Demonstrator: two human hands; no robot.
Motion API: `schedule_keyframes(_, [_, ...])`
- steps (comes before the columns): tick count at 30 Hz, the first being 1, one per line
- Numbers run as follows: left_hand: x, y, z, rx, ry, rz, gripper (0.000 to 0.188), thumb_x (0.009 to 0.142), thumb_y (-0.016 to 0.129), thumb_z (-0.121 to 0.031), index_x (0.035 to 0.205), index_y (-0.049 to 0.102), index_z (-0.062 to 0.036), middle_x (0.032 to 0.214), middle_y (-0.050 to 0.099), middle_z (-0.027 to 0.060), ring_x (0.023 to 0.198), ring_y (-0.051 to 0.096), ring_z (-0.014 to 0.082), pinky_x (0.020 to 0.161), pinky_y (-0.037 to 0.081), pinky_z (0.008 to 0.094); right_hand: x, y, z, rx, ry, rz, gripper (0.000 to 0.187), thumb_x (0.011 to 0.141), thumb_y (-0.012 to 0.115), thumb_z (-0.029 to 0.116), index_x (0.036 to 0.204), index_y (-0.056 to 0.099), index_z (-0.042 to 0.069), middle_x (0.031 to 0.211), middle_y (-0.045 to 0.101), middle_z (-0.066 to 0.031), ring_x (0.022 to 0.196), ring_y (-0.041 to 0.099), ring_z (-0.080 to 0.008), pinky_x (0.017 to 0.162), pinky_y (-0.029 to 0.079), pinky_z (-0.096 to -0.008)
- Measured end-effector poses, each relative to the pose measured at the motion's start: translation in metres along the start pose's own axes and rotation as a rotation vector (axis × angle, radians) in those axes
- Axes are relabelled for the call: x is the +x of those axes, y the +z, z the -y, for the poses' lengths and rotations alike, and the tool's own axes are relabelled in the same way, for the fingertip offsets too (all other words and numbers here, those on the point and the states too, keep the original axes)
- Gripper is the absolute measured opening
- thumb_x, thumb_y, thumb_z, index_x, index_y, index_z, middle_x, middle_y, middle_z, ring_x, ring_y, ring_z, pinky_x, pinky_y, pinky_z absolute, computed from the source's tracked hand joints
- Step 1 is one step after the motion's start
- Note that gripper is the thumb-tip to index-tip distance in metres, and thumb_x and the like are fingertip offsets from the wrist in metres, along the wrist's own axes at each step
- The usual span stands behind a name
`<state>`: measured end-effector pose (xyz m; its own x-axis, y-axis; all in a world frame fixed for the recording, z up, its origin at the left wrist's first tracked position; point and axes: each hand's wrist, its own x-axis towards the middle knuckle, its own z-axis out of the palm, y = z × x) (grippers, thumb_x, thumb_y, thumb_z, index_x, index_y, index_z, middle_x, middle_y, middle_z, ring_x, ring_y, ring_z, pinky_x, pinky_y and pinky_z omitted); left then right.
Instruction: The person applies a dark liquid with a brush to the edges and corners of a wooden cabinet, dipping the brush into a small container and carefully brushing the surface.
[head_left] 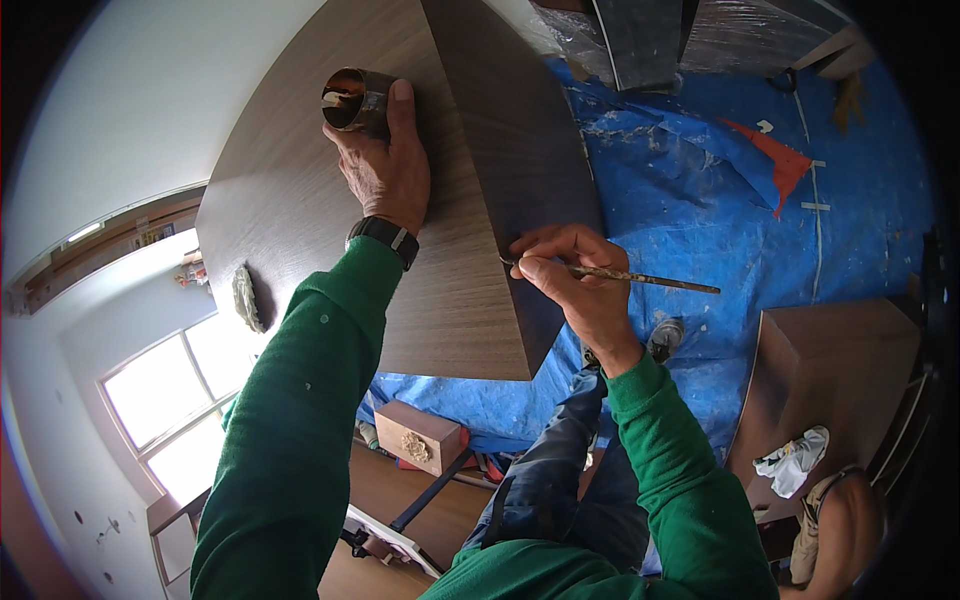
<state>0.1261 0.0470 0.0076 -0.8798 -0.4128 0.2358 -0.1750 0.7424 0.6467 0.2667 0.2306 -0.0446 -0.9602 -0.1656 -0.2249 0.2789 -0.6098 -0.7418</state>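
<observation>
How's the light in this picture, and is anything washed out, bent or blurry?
Head view: the window is blown out to white; the wood-grain piece has a darker side face, and its left edge bows with the fisheye. Head view, upper right: glare streaks the clear plastic wrap. Head view, middle: left hand and right hand look fairly sharp.

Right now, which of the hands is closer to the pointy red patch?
Right. The right hand, pinching a thin paintbrush, is below and left of the red patch in view; the left hand, holding an open can, is farther left.
</observation>
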Motion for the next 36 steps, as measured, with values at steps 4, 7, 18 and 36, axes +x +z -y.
schedule_keyframes(4, [0.000,0.000,-0.001,-0.019,-0.003,0.005,0.080,0.089,0.069,-0.063,0.134,0.041,-0.0035,0.123,0.064,0.0210,0.120,0.061,0.0383,0.105,0.043,0.0512,-0.002,-0.001,0.000,-0.007,-0.001,0.004,0.006,0.088,0.074,0.002,0.091,0.071,-0.001,0.102,0.072,-0.0142,0.091,0.073,-0.0173,0.079,0.063,-0.0293])
schedule_keyframes(7, [0.000,0.001,-0.002,-0.011,-0.004,0.000,0.081,0.089,0.069,-0.063,0.135,0.041,-0.0034,0.122,0.064,0.0209,0.120,0.061,0.0384,0.105,0.043,0.0513,-0.005,-0.002,-0.001,-0.018,-0.003,0.007,0.005,0.088,0.074,0.001,0.091,0.071,-0.001,0.102,0.071,-0.0144,0.090,0.072,-0.0171,0.079,0.063,-0.0293])
schedule_keyframes(18, [0.000,0.000,-0.001,0.010,-0.012,0.002,0.082,0.089,0.069,-0.063,0.137,0.040,-0.0032,0.124,0.063,0.0210,0.121,0.060,0.0382,0.105,0.043,0.0509,-0.010,0.000,-0.002,0.055,-0.012,-0.035,0.005,0.089,0.073,-0.001,0.093,0.071,-0.001,0.102,0.072,-0.0139,0.091,0.072,-0.0173,0.082,0.062,-0.0295])
schedule_keyframes(36, [-0.001,0.000,-0.002,-0.005,-0.006,0.000,0.081,0.089,0.070,-0.062,0.135,0.041,-0.0029,0.122,0.064,0.0205,0.120,0.061,0.0380,0.104,0.044,0.0507,-0.009,-0.002,-0.002,-0.010,0.017,-0.006,0.005,0.089,0.074,0.001,0.092,0.071,0.000,0.101,0.072,-0.0125,0.088,0.073,-0.0164,0.080,0.063,-0.0286])
